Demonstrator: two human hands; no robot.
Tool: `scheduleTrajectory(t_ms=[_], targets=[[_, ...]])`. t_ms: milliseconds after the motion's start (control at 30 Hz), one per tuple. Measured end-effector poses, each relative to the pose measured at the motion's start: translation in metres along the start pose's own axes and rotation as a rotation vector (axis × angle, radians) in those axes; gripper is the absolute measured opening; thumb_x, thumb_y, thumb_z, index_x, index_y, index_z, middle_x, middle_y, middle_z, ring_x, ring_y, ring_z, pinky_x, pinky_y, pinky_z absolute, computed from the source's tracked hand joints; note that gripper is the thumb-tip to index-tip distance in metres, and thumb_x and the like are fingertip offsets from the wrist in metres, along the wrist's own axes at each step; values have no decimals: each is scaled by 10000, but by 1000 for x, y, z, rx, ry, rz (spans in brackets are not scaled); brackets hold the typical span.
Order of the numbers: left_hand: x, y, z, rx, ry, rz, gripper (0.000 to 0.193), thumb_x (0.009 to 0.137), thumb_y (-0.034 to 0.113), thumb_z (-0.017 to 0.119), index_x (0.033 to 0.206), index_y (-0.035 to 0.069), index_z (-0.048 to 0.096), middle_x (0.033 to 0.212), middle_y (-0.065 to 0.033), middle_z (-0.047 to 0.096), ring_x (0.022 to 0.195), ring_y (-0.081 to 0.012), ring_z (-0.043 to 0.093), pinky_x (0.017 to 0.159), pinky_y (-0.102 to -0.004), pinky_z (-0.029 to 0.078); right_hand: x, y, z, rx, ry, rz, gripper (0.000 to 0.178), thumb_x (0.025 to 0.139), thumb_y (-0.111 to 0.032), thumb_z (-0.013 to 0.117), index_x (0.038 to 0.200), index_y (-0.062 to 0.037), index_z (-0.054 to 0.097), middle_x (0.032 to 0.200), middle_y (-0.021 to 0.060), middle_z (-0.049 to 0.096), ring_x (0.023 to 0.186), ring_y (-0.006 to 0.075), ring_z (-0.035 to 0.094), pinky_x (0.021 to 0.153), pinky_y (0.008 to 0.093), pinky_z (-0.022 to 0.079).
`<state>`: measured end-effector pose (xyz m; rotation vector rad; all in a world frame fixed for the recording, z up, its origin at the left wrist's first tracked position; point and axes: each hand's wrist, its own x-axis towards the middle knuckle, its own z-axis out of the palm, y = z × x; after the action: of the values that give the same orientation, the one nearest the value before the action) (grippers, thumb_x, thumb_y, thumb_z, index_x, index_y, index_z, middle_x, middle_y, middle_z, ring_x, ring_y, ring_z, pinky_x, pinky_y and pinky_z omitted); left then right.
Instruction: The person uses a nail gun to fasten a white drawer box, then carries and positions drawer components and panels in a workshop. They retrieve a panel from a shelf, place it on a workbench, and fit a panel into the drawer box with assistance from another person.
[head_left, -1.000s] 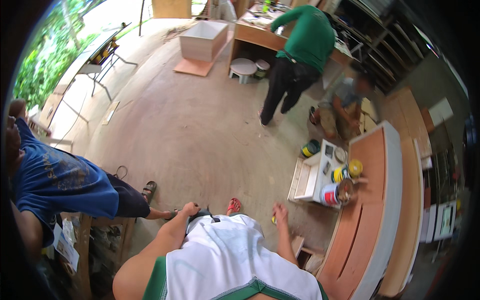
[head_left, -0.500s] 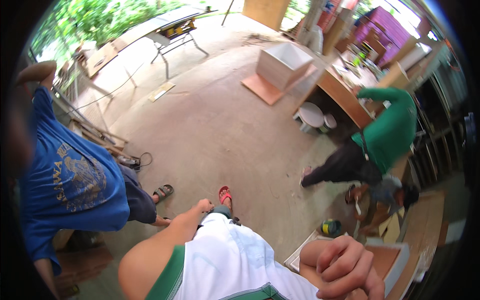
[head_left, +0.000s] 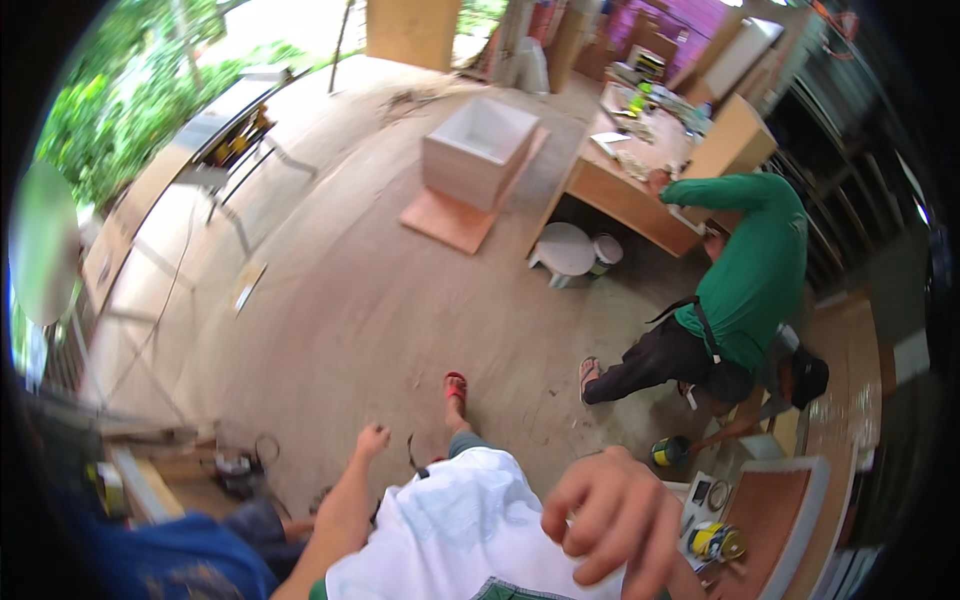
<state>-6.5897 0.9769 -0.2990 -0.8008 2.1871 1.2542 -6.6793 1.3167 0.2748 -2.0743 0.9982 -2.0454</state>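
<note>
Right hand: up close over the white shirt's side, right hand (head_left: pixel 615 510) half-curled, fingers bent and knuckles up; whether anything sits inside, I cannot tell;
Left hand: out over the floor, left hand (head_left: pixel 373 440) bunched and small in view; its inner side is hidden, so no telling if it grips;
White shirt: white shirt (head_left: pixel 450 510) fills the space between the arms;
Yellow can: just beyond the right hand, yellow-labelled can (head_left: pixel 716 542), apart from the fingers; I'd call for an elbow tucked in, so nothing clips it;
Red sandal: red sandal (head_left: pixel 455 385) ahead on the floor; best footing, I judge, is flat and unhurried, eyes down;
Dark can: dark can (head_left: pixel 670 451) farther up, a crouched co-worker's arm reaching toward it; wise to give that arm room;
Green shirt: co-worker in green (head_left: pixel 750 260) leaning over the workbench (head_left: pixel 620 200).
</note>
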Motion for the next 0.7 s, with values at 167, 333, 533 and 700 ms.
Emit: scheduleTrajectory(t_ms=[167,333,533,700], targets=[[46,22,-37,-91,-67,-217,305,907,228,616,1086,-17,647,842,-107,709,684,-198,677,572,-346,544,-77,112,-113,-122,668,520,244,949,-270,665,939,-26,666,852,52,643,756,152,558,702,308,449],[111,86,-100,-316,8,-303,237,928,187,595,1060,-6,635,834,-104,686,669,-181,662,515,-299,499,-119,267,-239,-383,1087,1079,237,953,-232,654,1049,-15,658,904,2,627,797,89,556,713,258,460],[233,179,-164,-440,71,-228,262,925,220,595,1054,-5,625,857,-90,676,651,-158,629,531,-266,497,-68,377,-332,-460,640,1157,253,946,-236,651,1076,-20,659,939,39,676,845,111,610,753,296,504],[346,251,-209,-298,-43,-180,298,907,257,607,1024,-15,640,835,-81,681,646,-144,617,535,-276,496,-64,488,-384,-515,339,1059,267,922,-229,669,1091,-23,659,973,89,681,840,167,632,771,305,509]])
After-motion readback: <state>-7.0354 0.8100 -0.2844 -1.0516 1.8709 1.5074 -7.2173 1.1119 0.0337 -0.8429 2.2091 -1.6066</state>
